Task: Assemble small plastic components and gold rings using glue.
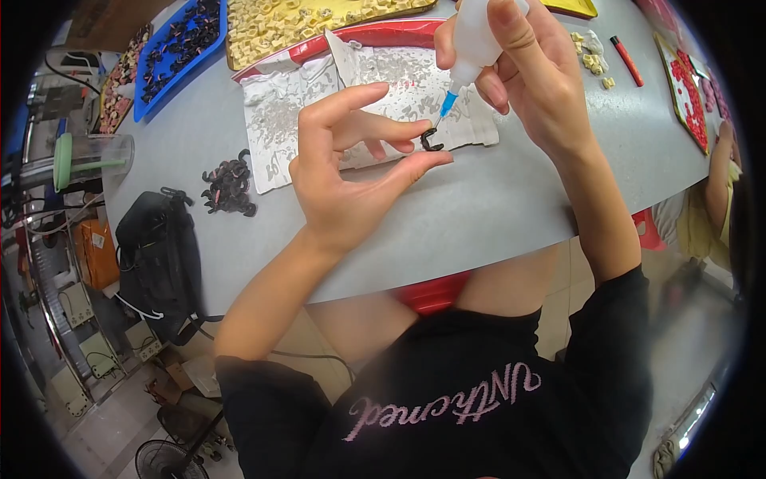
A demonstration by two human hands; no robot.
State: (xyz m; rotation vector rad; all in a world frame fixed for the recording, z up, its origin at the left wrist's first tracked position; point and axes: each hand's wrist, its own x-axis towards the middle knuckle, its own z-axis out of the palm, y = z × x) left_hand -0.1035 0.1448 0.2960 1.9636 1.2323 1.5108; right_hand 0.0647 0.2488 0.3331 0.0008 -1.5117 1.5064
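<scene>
Between the thumb and a fingertip of my left hand (339, 160) is pinched a small black curved piece (432, 141), shaped like a hook. My right hand (542, 80) grips a translucent white squeeze bottle (476, 36), tilted downward. Its blue needle tip (448, 104) points at the top of the black piece, and the thin needle reaches it or comes very near; I cannot tell which. Beneath both hands lies a white sheet (275, 152) with grey smudges, partly over a red-rimmed tray (375, 33). Left of the sheet sits a pile of similar black pieces (230, 185).
A blue tray (146, 94) of black pieces and a yellow tray (234, 60) of cream pieces stand at the back. A black bag (159, 255) and a lidded clear cup (116, 154) are at left. A red marker (626, 61) lies at right, near another person's arm (720, 172).
</scene>
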